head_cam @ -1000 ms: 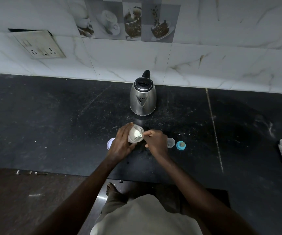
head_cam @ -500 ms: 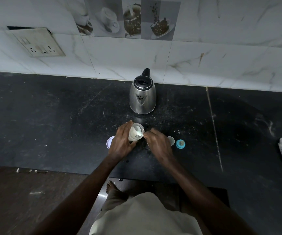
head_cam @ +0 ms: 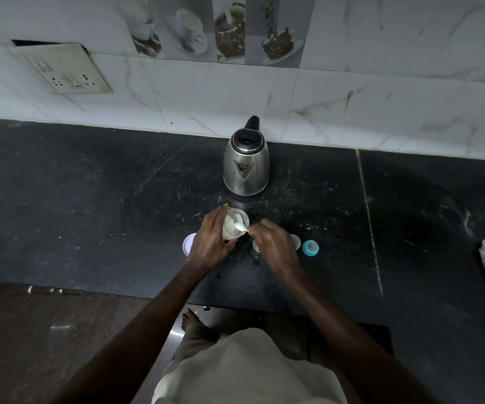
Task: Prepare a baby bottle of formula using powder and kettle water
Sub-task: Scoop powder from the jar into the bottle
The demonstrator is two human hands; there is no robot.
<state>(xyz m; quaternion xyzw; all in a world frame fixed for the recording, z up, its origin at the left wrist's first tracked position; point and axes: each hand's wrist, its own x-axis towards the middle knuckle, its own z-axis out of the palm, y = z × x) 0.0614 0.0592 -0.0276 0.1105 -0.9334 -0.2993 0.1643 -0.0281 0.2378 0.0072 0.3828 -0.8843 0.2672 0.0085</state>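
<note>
Powder jar (head_cam: 230, 231) (?) in L hand (head_cam: 207, 247)

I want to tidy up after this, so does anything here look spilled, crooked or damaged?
Yes. White specks lie scattered on the dark countertop around the kettle, which looks like spilled powder. On the wall, the socket plate sits askew, with a dark gap along its top edge.
</note>
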